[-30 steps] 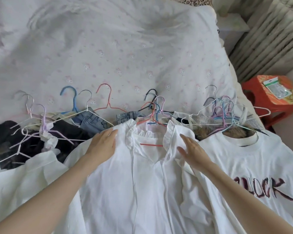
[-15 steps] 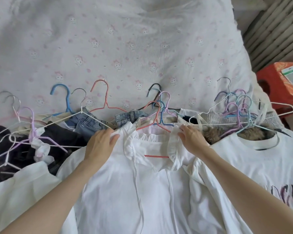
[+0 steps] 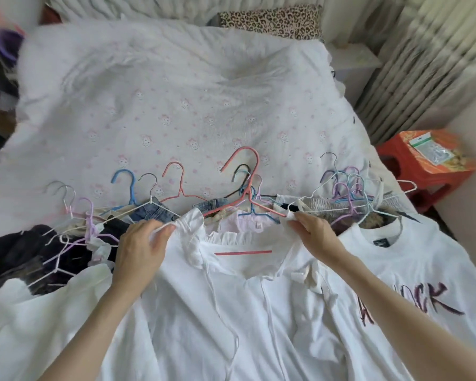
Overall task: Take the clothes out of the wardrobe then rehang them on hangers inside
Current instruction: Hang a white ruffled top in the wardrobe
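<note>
Bare bedspread (image 3: 176,105) beyond — hangers (image 3: 346,188) crowd near edge, stool (image 3: 423,171) right

At the lower right of the frame, the white cotton T-shirt (image 3: 412,270) bears dark purple brush-style lettering; only "OCK" reads clearly. Its small dark neck label is too small to read.

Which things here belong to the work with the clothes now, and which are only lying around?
In use:
- white ruffled-collar blouse, gripped at its shoulders by left hand and right hand
- coral plastic hanger inside the blouse

Lying about:
- white T-shirt with dark lettering
- blue plastic hanger
- red plastic stool
- leopard-print pillow
</note>
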`<state>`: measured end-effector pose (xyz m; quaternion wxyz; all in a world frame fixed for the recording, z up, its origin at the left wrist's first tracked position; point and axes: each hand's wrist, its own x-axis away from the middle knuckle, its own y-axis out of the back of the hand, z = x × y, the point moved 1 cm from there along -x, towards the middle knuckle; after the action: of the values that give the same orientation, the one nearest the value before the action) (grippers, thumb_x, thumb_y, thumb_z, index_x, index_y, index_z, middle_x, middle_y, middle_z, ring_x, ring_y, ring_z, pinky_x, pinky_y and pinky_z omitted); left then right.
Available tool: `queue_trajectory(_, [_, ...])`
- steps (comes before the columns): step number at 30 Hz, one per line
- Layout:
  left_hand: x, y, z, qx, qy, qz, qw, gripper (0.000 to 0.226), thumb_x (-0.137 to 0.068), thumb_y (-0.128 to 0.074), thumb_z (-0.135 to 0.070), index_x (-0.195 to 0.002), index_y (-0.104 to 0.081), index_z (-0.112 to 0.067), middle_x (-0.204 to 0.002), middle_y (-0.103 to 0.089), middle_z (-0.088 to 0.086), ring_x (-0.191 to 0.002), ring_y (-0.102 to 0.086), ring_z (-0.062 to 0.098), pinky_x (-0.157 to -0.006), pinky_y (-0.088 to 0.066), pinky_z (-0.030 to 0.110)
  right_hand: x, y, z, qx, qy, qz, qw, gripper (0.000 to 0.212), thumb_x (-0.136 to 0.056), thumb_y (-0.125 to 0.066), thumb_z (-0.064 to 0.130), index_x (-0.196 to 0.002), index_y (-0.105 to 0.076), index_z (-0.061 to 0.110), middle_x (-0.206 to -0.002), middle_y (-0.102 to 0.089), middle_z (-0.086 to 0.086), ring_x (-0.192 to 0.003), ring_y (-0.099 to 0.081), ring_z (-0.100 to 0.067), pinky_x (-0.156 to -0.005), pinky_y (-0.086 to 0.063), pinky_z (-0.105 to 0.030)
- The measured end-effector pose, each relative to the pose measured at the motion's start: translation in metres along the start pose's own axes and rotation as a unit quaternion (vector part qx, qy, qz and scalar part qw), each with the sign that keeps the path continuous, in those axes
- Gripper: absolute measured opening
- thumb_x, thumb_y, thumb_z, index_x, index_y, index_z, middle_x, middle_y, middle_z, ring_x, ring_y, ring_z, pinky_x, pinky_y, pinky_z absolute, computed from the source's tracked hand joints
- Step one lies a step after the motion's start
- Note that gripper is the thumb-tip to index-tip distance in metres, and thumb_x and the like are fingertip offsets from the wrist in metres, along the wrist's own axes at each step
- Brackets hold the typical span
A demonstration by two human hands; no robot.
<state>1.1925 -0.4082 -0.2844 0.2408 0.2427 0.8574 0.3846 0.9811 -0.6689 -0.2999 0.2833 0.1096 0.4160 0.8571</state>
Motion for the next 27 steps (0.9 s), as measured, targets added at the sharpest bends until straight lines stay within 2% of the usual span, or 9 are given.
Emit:
queue_trajectory(4, [0.010,0.024,-0.021,0.065,-0.007,0.057,0.996,0.013,-0.088,-0.063,-0.018,-0.080,-0.064,-0.007,-0.074,-0.059,0.000,-0.077,-0.058,0.026,-0.066,-0.030,0.022,0.046,0.043,0.032,-0.008,0.023,-0.074,0.997,0.033,-0.090,-0.058,0.009,-0.065,-0.038,0.019,-0.055,-0.035,0.009,-0.060,-0.033,-0.009,-0.053,-0.028,-0.021])
queue_trajectory(8, [0.029,0.042,-0.063,0.153,-0.054,0.124,0.979,0.024,-0.078,-0.053,-0.041,-0.082,-0.065,-0.021,-0.084,-0.061,-0.010,-0.087,-0.060,0.018,-0.080,-0.039,0.027,0.105,0.075,0.058,-0.019,0.013,-0.145,0.989,0.027,-0.087,-0.054,0.016,-0.071,-0.041,0.034,-0.056,-0.042,0.015,-0.061,-0.043,0.001,-0.055,-0.029,-0.018])
queue_trajectory(10, [0.041,0.053,-0.079,0.172,-0.083,0.118,0.974,0.024,-0.077,-0.055,-0.056,-0.079,-0.060,-0.033,-0.085,-0.062,-0.014,-0.085,-0.059,0.012,-0.078,-0.040,0.025,0.130,0.090,0.070,-0.008,0.009,-0.164,0.986,0.018,-0.087,-0.052,0.021,-0.069,-0.050,0.019,-0.059,-0.042,0.016,-0.063,-0.044,-0.002,-0.058,-0.031,-0.021])
queue_trajectory(13, [0.050,0.073,-0.102,0.148,-0.142,0.052,0.977,0.032,-0.079,-0.059,-0.055,-0.075,-0.063,-0.023,-0.076,-0.062,-0.007,-0.077,-0.058,0.016,-0.071,-0.039,0.018,0.158,0.113,0.090,-0.004,0.023,-0.206,0.978,0.024,-0.087,-0.053,0.020,-0.069,-0.056,0.005,-0.064,-0.047,0.006,-0.064,-0.045,-0.011,-0.060,-0.036,-0.028])
queue_trajectory(17, [0.058,0.100,-0.148,0.112,-0.222,-0.051,0.967,0.050,-0.080,-0.047,-0.051,-0.073,-0.065,-0.005,-0.073,-0.063,0.010,-0.074,-0.058,0.032,-0.073,-0.043,0.044,0.187,0.149,0.114,-0.015,0.009,-0.266,0.964,0.030,-0.088,-0.057,0.019,-0.062,-0.047,0.008,-0.058,-0.040,0.002,-0.058,-0.035,-0.010,-0.056,-0.030,-0.033])
queue_trajectory(20, [0.066,0.116,-0.181,0.077,-0.252,-0.119,0.957,0.049,-0.084,-0.046,-0.050,-0.072,-0.064,-0.006,-0.075,-0.065,0.012,-0.075,-0.058,0.035,-0.073,-0.036,0.043,0.207,0.178,0.126,-0.036,-0.004,-0.297,0.954,0.019,-0.090,-0.059,0.013,-0.074,-0.063,0.003,-0.067,-0.054,0.001,-0.065,-0.046,-0.011,-0.060,-0.038,-0.034])
queue_trajectory(22, [0.073,0.126,-0.203,0.060,-0.262,-0.159,0.950,0.054,-0.086,-0.042,-0.055,-0.072,-0.064,-0.007,-0.075,-0.065,0.013,-0.073,-0.058,0.035,-0.070,-0.030,0.039,0.222,0.199,0.134,-0.031,0.008,-0.321,0.947,0.015,-0.089,-0.059,0.014,-0.078,-0.067,0.009,-0.070,-0.057,0.005,-0.067,-0.048,-0.007,-0.062,-0.040,-0.032])
queue_trajectory(25, [0.083,0.138,-0.234,0.059,-0.272,-0.193,0.941,0.049,-0.087,-0.046,-0.049,-0.073,-0.066,-0.007,-0.075,-0.065,0.015,-0.073,-0.058,0.036,-0.070,-0.030,0.041,0.249,0.228,0.146,-0.018,0.000,-0.355,0.935,0.031,-0.089,-0.058,0.016,-0.060,-0.052,0.027,-0.057,-0.047,0.013,-0.058,-0.040,-0.002,-0.057,-0.035,-0.034])
queue_trajectory(27, [0.096,0.144,-0.251,0.061,-0.281,-0.211,0.934,0.045,-0.086,-0.048,-0.045,-0.073,-0.066,-0.006,-0.075,-0.065,0.015,-0.073,-0.057,0.036,-0.070,-0.028,0.040,0.272,0.243,0.150,-0.014,0.002,-0.369,0.929,0.036,-0.089,-0.058,0.015,-0.057,-0.051,0.028,-0.056,-0.048,0.013,-0.056,-0.042,-0.003,-0.055,-0.034,-0.031])
